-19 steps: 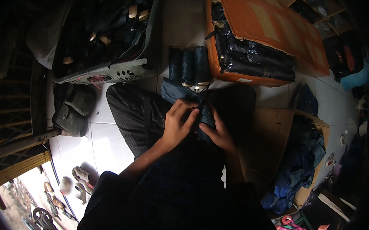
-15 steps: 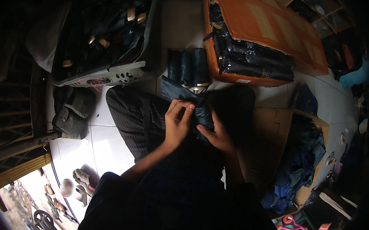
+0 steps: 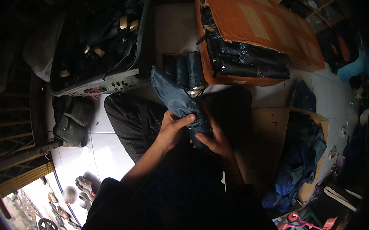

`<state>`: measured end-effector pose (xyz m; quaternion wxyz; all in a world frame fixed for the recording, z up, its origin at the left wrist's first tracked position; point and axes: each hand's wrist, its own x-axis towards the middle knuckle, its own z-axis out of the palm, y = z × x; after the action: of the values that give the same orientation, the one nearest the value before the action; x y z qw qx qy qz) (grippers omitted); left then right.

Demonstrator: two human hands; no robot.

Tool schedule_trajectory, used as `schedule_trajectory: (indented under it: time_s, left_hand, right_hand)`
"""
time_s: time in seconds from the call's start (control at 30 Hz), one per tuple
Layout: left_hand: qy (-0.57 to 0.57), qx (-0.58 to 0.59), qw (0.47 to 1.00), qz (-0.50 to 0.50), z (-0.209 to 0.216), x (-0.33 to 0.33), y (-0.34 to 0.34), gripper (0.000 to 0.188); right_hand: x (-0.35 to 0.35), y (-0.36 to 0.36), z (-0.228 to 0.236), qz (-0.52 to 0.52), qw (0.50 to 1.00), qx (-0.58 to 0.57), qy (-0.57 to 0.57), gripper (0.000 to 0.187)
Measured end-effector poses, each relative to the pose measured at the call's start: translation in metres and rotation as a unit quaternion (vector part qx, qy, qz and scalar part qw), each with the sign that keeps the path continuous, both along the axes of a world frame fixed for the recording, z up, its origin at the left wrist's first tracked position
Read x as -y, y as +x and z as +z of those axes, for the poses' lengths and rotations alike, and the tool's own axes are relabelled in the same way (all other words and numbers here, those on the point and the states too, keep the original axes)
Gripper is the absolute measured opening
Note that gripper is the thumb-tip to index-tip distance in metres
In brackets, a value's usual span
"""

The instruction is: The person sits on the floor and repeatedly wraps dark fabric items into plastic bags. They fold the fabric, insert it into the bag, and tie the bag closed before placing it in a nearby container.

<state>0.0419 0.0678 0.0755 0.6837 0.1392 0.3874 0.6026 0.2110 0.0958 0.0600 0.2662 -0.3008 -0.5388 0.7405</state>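
Observation:
A dark blue-grey bundle of thin, shiny cloth, which looks like a folded umbrella [image 3: 172, 93], slants away from me above my lap. My left hand [image 3: 171, 130] wraps round its near part, thumb on top. Closer to me, my right hand [image 3: 217, 140] grips the near end from the right, thumb across the cloth. My palms hide part of that end. Just beyond, several similar rolled bundles [image 3: 182, 72] lie side by side on the floor, pale tips toward me.
A grey plastic crate [image 3: 105, 84] of dark bundles with pale ends stands far left. An orange carton [image 3: 268, 22] holds black wrapped rolls at far right. Blue cloth [image 3: 296, 165] fills an open carton on my right. A dark bag [image 3: 71, 122] lies left of my knee.
The cloth's far end has swung up and now lies stretched out over the rolled bundles. My left hand has changed from a fingertip pinch to a grip round the cloth; my right hand still holds on.

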Motion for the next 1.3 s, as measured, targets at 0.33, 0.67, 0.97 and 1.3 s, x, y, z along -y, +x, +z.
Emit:
schedule_trajectory:
  time_s: [0.33,0.67,0.97,1.3]
  left_hand:
    - [0.013,-0.088,0.995,-0.037,0.005,0.001,-0.005,0.031]
    - [0.082,-0.153,0.98,-0.101,0.001,0.005,-0.015,0.029]
    - [0.057,-0.139,0.987,-0.058,-0.018,0.018,-0.026,0.032]
    - [0.073,-0.232,0.96,-0.139,-0.003,0.015,-0.025,0.036]
  right_hand:
    - [-0.005,0.007,0.013,0.051,0.998,0.027,-0.009,0.088]
    - [-0.006,0.005,0.017,0.075,0.997,0.016,-0.016,0.087]
    - [-0.007,0.006,0.029,0.098,0.992,-0.023,-0.079,0.089]
    - [-0.01,0.005,0.026,0.093,0.992,-0.018,-0.08,0.09]
